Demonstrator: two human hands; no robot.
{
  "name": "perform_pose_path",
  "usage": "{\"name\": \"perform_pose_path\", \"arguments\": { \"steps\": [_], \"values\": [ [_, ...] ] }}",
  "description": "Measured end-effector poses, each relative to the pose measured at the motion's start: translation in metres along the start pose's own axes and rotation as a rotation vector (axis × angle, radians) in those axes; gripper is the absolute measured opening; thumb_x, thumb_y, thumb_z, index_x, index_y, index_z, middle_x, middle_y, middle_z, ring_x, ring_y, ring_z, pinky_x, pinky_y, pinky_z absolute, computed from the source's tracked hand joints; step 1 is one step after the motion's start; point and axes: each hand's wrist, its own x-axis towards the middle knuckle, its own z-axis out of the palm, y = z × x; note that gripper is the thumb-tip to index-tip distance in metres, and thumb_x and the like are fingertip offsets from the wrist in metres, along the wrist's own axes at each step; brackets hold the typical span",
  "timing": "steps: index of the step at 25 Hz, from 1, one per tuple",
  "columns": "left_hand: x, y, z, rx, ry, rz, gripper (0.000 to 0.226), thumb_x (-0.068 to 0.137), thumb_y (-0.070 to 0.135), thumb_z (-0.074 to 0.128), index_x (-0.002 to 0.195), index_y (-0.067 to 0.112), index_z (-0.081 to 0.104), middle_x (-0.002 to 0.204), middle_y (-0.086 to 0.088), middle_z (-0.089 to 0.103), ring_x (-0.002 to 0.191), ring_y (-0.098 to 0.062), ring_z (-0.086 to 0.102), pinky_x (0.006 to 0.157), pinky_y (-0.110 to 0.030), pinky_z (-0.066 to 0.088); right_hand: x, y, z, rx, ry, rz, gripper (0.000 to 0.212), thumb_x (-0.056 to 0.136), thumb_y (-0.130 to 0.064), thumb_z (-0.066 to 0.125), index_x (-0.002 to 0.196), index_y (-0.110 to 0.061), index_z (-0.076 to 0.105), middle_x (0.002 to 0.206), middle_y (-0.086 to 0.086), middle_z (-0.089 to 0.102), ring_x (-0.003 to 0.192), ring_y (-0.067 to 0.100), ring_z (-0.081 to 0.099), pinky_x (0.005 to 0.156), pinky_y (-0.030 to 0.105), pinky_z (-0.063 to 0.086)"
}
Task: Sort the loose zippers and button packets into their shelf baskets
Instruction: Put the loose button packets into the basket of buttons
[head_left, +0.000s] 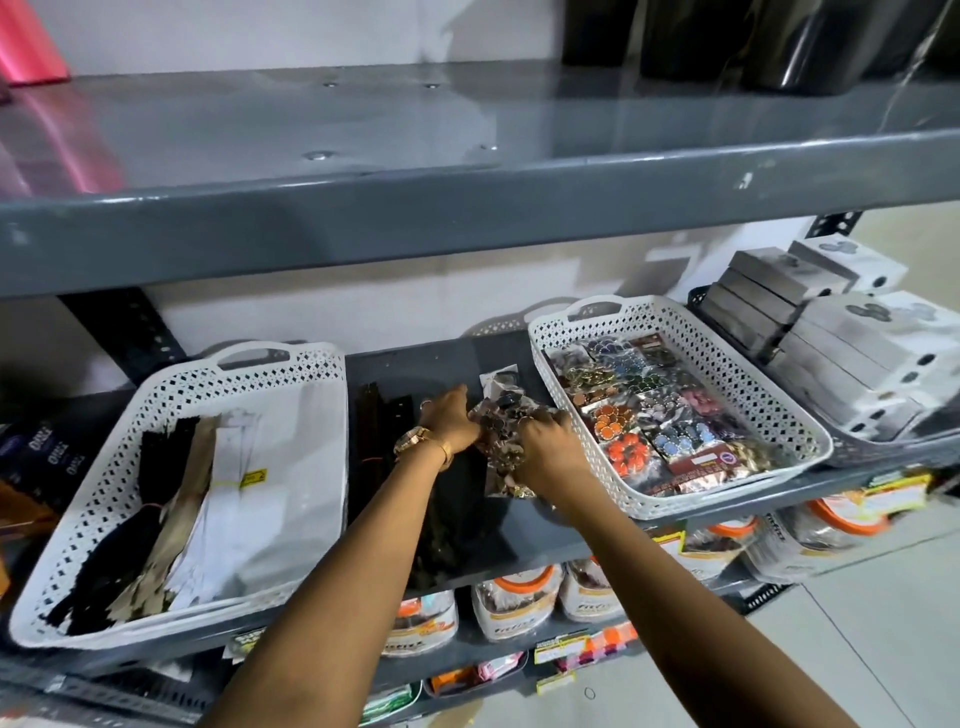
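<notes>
Between two white baskets on the grey shelf lies a small heap of clear button packets (501, 431). My left hand (449, 418), with a gold watch at the wrist, grips the heap's left side. On the right side, my right hand (545, 449) presses on the same packets. The left basket (311, 364) holds black, beige and white zippers (171, 514). Many coloured button packets (670, 415) fill the right basket (779, 415). Loose dark zippers (382, 421) lie on the shelf under my left forearm.
A deep grey upper shelf (363, 208) overhangs the work area. Stacked grey-white boxes (841, 353) stand right of the button basket. Dark packets (47, 452) sit at far left. Below, a lower shelf holds plastic jars (519, 603) and labelled packs.
</notes>
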Motion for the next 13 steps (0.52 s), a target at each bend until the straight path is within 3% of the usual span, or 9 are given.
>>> {"name": "perform_pose_path", "arguments": {
  "steps": [3,7,10,13],
  "values": [
    [0.009,-0.005,-0.007,-0.154,-0.009,-0.081,0.039,0.074,0.010,0.071,0.112,0.006,0.065,0.116,-0.011,0.067,0.106,-0.026,0.062,0.091,-0.035,0.052,0.000,0.001,-0.010,0.275,-0.033,0.000,0.042,0.079,-0.007,0.066,0.120,-0.007,0.056,0.121,0.010,0.059,0.113,0.026,0.055,0.097,0.034,0.048],
    [0.005,-0.003,-0.011,-0.416,-0.078,-0.181,0.026,0.073,0.006,0.076,0.096,0.011,0.064,0.094,-0.009,0.062,0.089,-0.024,0.061,0.061,-0.034,0.058,-0.002,0.008,-0.017,0.506,-0.038,0.013,0.036,0.077,-0.004,0.067,0.112,-0.007,0.059,0.105,0.009,0.063,0.092,0.021,0.063,0.076,0.027,0.056],
    [-0.006,0.002,-0.011,-0.618,-0.086,-0.258,0.027,0.076,0.003,0.073,0.096,0.011,0.057,0.098,-0.010,0.061,0.089,-0.024,0.062,0.058,-0.033,0.057,-0.006,0.025,-0.034,0.647,-0.029,0.017,0.042,0.076,-0.007,0.068,0.115,-0.007,0.055,0.107,0.009,0.061,0.093,0.022,0.062,0.078,0.031,0.058],
    [-0.020,0.017,-0.021,-0.817,0.069,-0.281,0.023,0.078,0.002,0.069,0.092,0.013,0.055,0.093,-0.007,0.060,0.078,-0.021,0.061,0.051,-0.031,0.059,-0.011,0.056,-0.063,1.082,-0.124,0.023,0.059,0.075,-0.004,0.075,0.126,-0.010,0.046,0.117,0.010,0.059,0.103,0.027,0.063,0.077,0.032,0.060]
  ]
}}
